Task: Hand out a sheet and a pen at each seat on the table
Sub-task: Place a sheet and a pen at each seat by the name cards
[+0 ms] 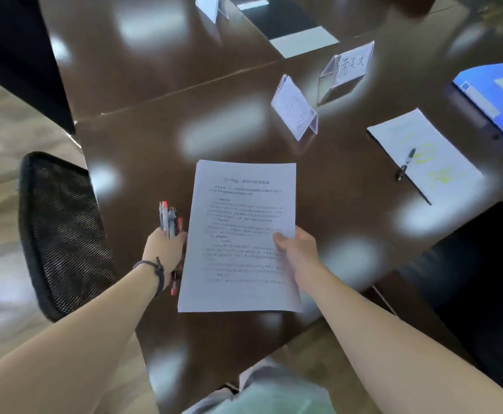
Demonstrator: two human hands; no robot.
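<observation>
Bench [160,138], dark brown and glossy, is seen filling most of the frame, its near corner at lower centre. A mesh-backed chair [62,234] is noted at centre left and a black seat [465,294] at lower right.

Step in hand, as judged: one seat at the right of the frame is already served, a sheet marked in yellow [435,162] lying flat on the bench with a dark pen [405,164] across its left part. The seat at centre is being served now; no sheet lies on the bare bench there yet.

A stack of printed sheets [238,234] is held at centre frame above the bench. Whether its lower edge touches the bench cannot be told.

Both forearms are extended forward from the bottom of the frame, converging on the stack. Right hand [295,249]: the right edge of the stack is pinched, thumb on top, fingers hidden beneath. Left hand [166,249]: closed round a bundle of pens [169,218], red and grey ends protruding above and below the fist; a dark wristband is worn. Whether the stack's left edge is also held cannot be told.

Next move, as judged: one sheet to be separated from the stack and laid before the nearer name stand [295,110]; one pen then to be drawn from the bundle and set on it. A second name stand [349,67] and a blue folder [495,94] are noted at upper right.
</observation>
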